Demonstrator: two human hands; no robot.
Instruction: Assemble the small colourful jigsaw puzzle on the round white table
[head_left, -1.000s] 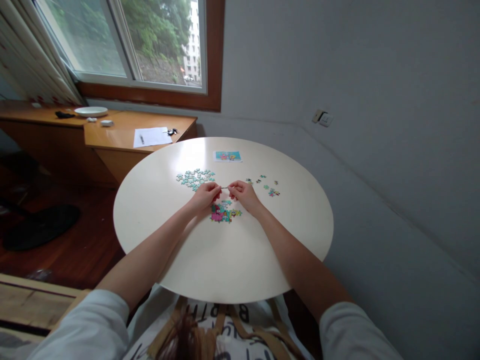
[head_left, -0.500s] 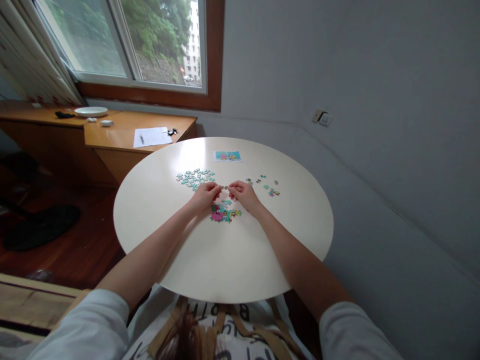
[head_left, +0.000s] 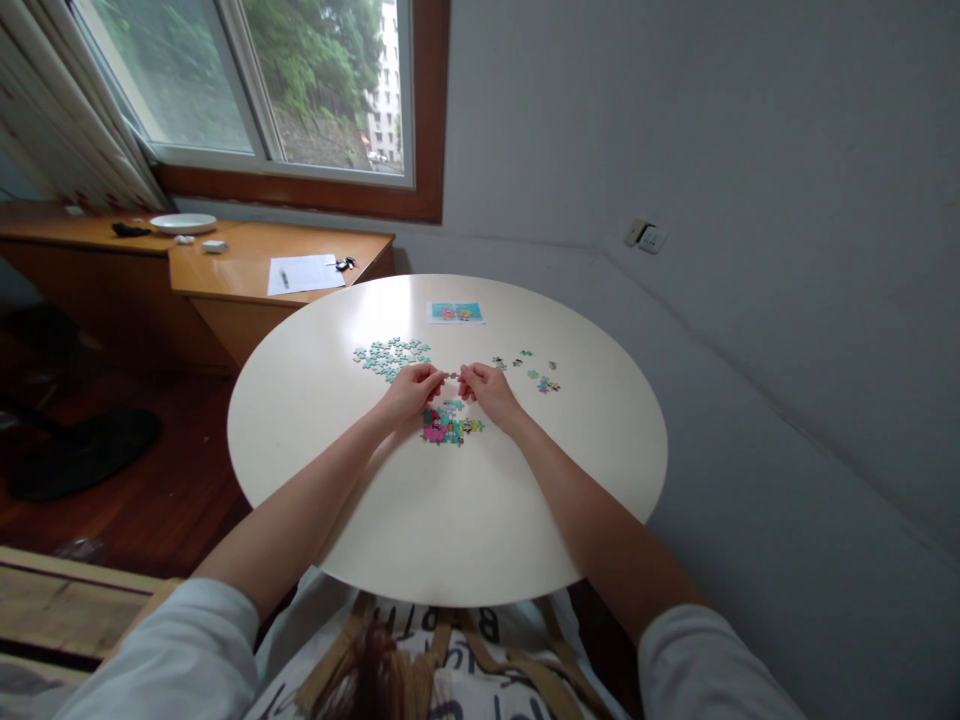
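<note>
Puzzle piece (head_left: 451,376): we are gripping it with our left fingers (head_left: 433,379) and right fingers (head_left: 470,374) above the surface (head_left: 457,520).

Behind the left hand (head_left: 412,390), the upper arm is covered by a loose, pale left sleeve (head_left: 169,650); behind the right hand (head_left: 486,390), by a matching right sleeve (head_left: 705,660). Below both hands, the trunk is covered by a white garment (head_left: 519,630), printed with large dark lettering (head_left: 488,626) and crossed by tan bands (head_left: 330,665).
</note>
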